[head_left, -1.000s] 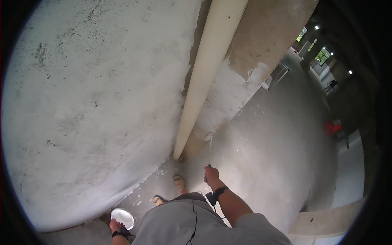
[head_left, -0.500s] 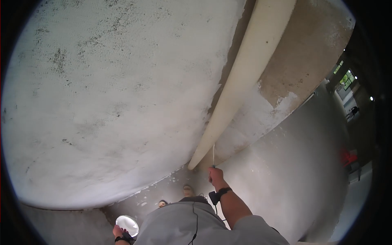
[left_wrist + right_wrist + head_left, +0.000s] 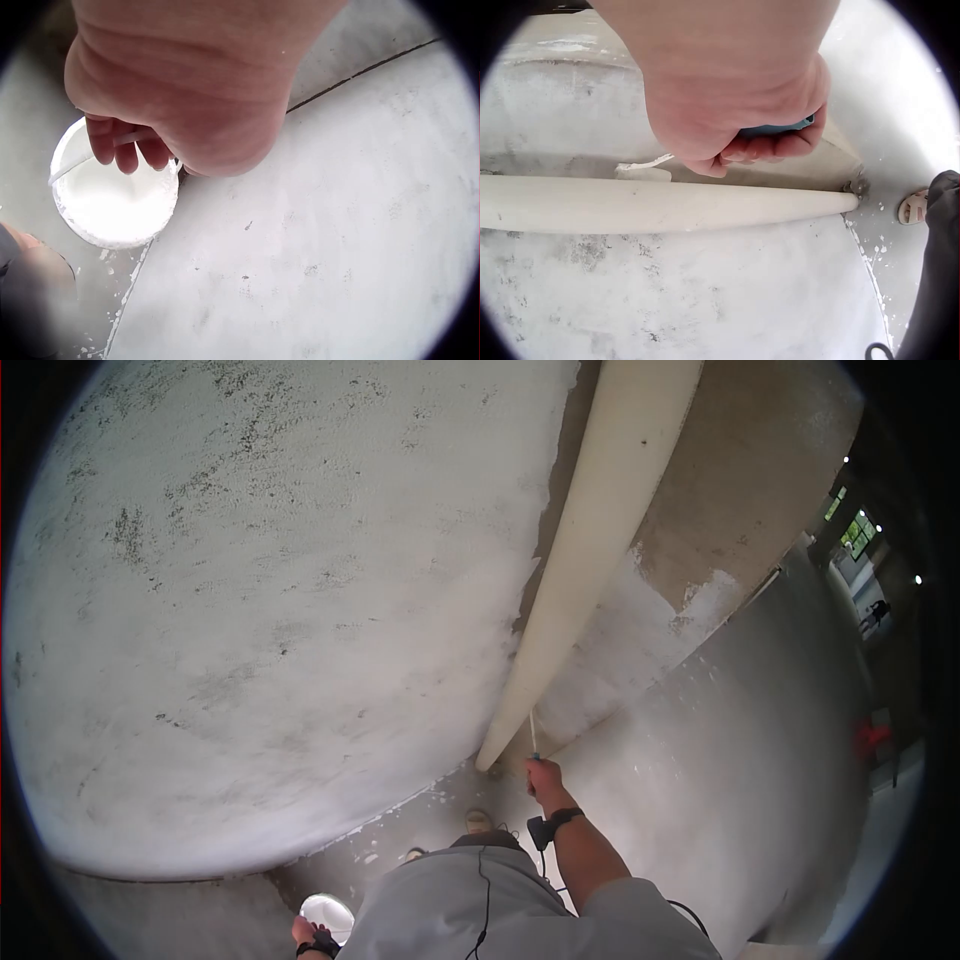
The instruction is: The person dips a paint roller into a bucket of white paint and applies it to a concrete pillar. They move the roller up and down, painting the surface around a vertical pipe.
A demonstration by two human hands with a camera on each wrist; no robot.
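My right hand (image 3: 543, 778) grips the blue handle (image 3: 776, 129) of a paint roller in the right wrist view. The roller's white head (image 3: 643, 173) is at the wall strip right beside a cream pipe (image 3: 667, 204), partly hidden behind it. In the head view only the roller's thin rod (image 3: 533, 730) shows, reaching up from the fist toward the pipe. Down at the lower left, my left hand (image 3: 308, 932) holds a white bucket (image 3: 330, 915). Its fingers curl round the bucket's handle (image 3: 71, 166), and white paint (image 3: 120, 210) lies inside.
A large white-coated wall (image 3: 300, 610) with dark specks fills the left side. Right of the pipe, a brown wall (image 3: 740, 490) is partly coated white. Grey floor (image 3: 720, 760) with white spatters stretches right, where a red object (image 3: 873, 738) stands. My shoes (image 3: 478, 821) are near the wall base.
The head view has swung, so pipe and walls sit farther right. The roller head has moved from the wall's lower right edge to beside the pipe. The bucket stays in my left hand.
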